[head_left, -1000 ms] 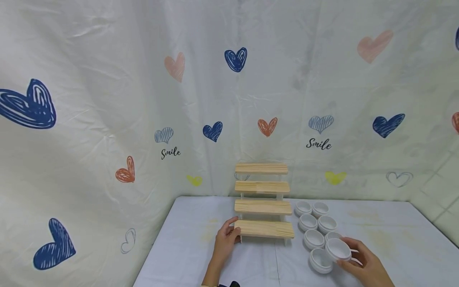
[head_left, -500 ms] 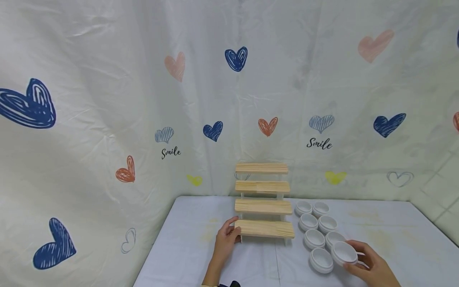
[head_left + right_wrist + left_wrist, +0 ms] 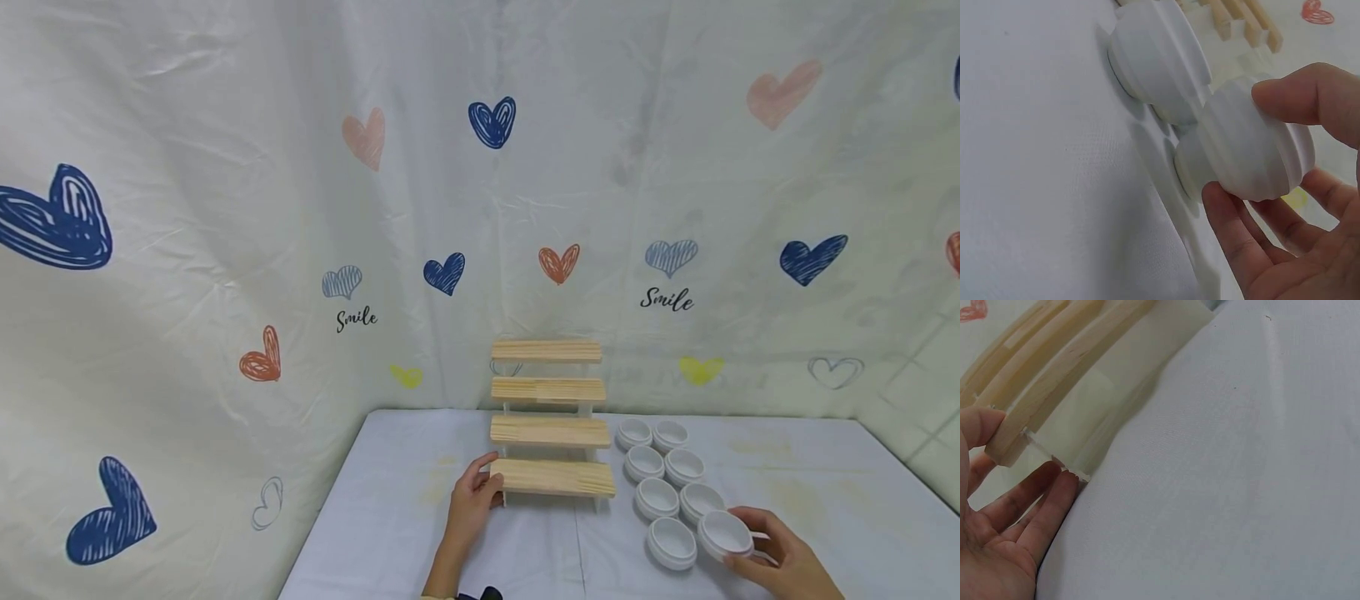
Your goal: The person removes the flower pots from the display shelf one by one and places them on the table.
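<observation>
A white ribbed bowl (image 3: 725,533) is held in my right hand (image 3: 783,557) at the near end of two rows of similar bowls. In the right wrist view, thumb and fingers grip the sides of this bowl (image 3: 1250,140), its base off or barely above the cloth; which, I cannot tell. A tiered wooden display rack (image 3: 551,432) with clear supports stands at the table's middle. My left hand (image 3: 472,500) pinches the left end of its lowest shelf. In the left wrist view, the thumb lies on the shelf (image 3: 1041,400) and other fingertips touch the clear support (image 3: 1060,464).
Several more white bowls (image 3: 657,498) stand in two rows right of the rack, close to the held one. A white cloth covers the table (image 3: 405,533). A white curtain (image 3: 450,183) printed with hearts hangs behind.
My right hand has moved the bowl right and slightly toward me, uncovering the bowl behind it. My left hand and the rack stay put.
</observation>
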The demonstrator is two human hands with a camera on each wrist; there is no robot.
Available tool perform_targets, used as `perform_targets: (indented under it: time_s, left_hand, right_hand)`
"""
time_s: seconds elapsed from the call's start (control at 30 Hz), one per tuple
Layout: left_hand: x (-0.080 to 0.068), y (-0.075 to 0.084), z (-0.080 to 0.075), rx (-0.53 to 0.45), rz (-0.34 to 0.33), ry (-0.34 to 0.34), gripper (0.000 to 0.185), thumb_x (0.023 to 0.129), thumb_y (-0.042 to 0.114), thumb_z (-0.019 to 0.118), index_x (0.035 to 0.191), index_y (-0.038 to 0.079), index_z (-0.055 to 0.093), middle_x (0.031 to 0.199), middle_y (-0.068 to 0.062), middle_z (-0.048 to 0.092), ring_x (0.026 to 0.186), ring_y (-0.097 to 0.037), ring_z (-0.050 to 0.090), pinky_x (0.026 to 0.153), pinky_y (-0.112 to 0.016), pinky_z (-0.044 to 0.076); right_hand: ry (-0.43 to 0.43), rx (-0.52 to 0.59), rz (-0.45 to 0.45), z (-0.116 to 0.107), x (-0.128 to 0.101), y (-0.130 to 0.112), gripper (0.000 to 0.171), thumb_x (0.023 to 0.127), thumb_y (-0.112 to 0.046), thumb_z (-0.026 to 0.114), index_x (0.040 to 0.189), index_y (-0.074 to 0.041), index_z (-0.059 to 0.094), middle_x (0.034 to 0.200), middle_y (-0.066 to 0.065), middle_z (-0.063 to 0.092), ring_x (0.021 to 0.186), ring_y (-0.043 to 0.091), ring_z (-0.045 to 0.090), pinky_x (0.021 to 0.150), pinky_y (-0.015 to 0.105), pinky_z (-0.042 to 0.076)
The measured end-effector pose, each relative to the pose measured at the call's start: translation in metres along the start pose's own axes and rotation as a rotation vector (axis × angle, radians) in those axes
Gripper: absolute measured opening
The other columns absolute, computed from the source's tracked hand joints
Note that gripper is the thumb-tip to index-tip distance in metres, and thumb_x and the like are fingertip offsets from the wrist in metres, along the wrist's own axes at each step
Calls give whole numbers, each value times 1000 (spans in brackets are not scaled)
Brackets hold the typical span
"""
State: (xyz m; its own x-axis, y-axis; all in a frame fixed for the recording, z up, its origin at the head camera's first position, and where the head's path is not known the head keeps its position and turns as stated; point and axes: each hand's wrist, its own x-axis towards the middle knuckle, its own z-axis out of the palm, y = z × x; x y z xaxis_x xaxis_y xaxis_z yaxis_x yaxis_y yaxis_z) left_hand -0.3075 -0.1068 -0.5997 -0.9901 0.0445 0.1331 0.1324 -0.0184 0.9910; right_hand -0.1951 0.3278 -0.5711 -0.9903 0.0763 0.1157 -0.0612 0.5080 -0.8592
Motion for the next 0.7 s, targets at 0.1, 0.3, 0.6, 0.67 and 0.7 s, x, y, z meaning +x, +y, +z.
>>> perform_targets:
  time_s: [0.1, 0.3, 0.6, 0.67, 0.7]
  left_hand:
    - [0, 0, 0, 0, 4, -3, 43, 100, 19, 65, 143, 12, 59, 114, -15, 73, 98, -22, 72, 80, -36, 63]
    - [0, -1, 0, -2, 2, -1, 43, 100, 18, 65, 142, 12, 59, 113, -14, 74, 97, -20, 72, 80, -35, 63]
    - [0, 1, 1, 3, -4, 7, 43, 100, 17, 66, 142, 12, 59, 112, -14, 74, 96, -19, 72, 79, -33, 63]
    - [0, 2, 1, 5, -4, 7, 43, 100, 18, 66, 142, 12, 59, 112, -15, 74, 96, -20, 72, 80, -34, 63]
    - [0, 2, 1, 5, -3, 6, 43, 100, 18, 66, 142, 12, 59, 112, -15, 74, 96, -20, 72, 80, -34, 63]
  right_hand:
    - [-17, -13, 11, -2, 1, 3, 57, 86, -9, 81, 131, 8, 51, 104, -34, 56, 91, -11, 59, 73, 15, 54]
    - [-62, -20, 46, -3, 2, 6, 60, 86, -15, 82, 133, 6, 51, 105, -30, 59, 93, -13, 58, 76, 16, 54]
    - [-193, -15, 197, -7, 6, 7, 75, 86, -27, 82, 141, 6, 44, 126, 13, 63, 93, 0, 65, 78, 18, 56]
    - [-220, -13, 189, -7, 7, 7, 74, 88, -26, 81, 142, 7, 43, 130, 18, 62, 95, 1, 66, 79, 18, 56]
    - [-218, -13, 192, -7, 7, 7, 74, 88, -26, 81, 142, 7, 43, 130, 18, 62, 95, -1, 65, 79, 18, 56]
